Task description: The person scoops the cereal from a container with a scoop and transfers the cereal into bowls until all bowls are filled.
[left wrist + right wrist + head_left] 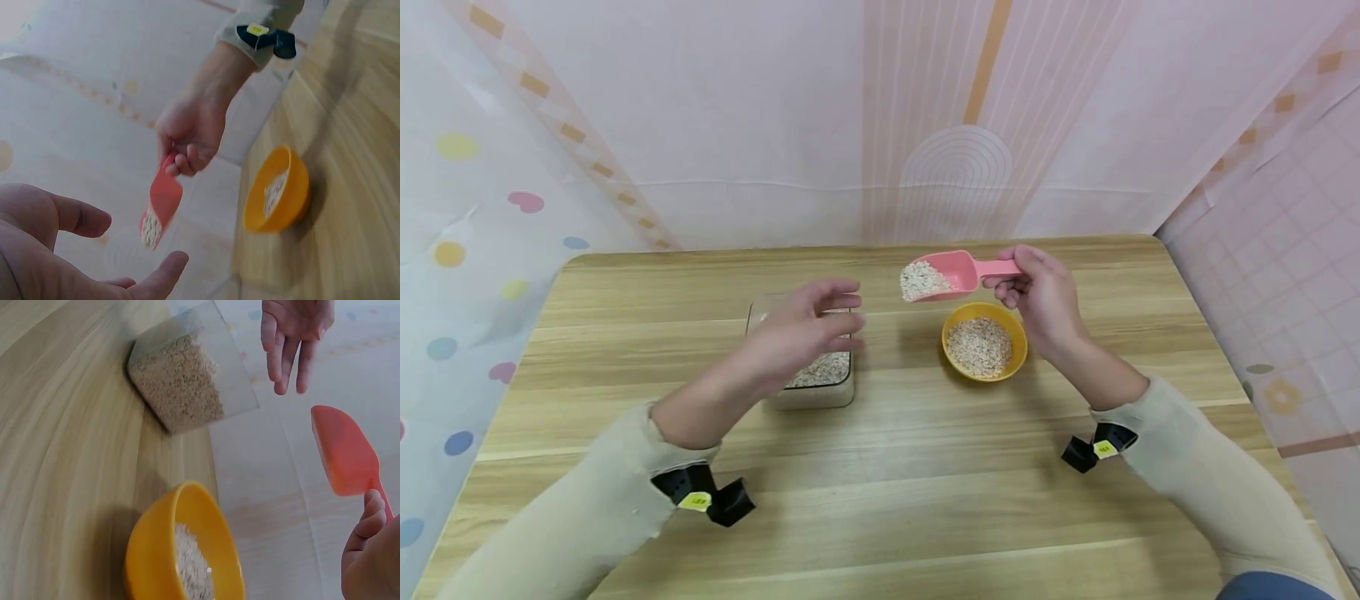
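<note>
The pink scoop (942,273), loaded with oat flakes, is held by its handle in the curled right hand (1039,298) above the yellow bowl (985,340). It is judged light and stiff, best gripped at the handle and kept level. The left hand (805,329) is held relaxed and empty over the clear container (812,387).

On the table (925,467), the container (808,392) of grain stands left of the bowl (984,340), the two apart with bare tabletop between them. Both sit toward the far half of the table, before the back wall (760,125). The left hand (808,329) hovers above the container. The right hand (1045,300) is above and just right of the bowl, holding the scoop (936,275) by its handle; the scoop lies behind the bowl's far-left rim, probably not directly over it. Grain lies in container, bowl and scoop.
</note>
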